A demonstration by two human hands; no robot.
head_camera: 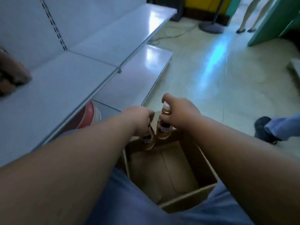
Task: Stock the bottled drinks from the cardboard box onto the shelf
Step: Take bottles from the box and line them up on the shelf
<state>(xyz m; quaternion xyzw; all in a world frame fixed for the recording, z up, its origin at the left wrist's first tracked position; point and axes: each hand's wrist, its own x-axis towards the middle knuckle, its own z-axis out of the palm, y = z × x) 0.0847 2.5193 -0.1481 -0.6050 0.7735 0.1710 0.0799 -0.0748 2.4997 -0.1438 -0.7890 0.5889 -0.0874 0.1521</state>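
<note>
From the head camera, both arms reached out over the open brown cardboard box (172, 174), and what showed of its inside looked bare. The left hand (138, 118) had its fingers closed around the neck of a brown bottled drink with a dark label (148, 141), hanging just above the box's far end. The right hand (180, 111) pinched the neck of a second brown bottle with a white cap (164, 125), right beside the first. The pale grey metal shelf (68, 82) to the left carried no bottles that I could see; only a blurred brown object (11, 73) sat at its left edge. By my reading, these could be the last two, with the placing not yet done.
</note>
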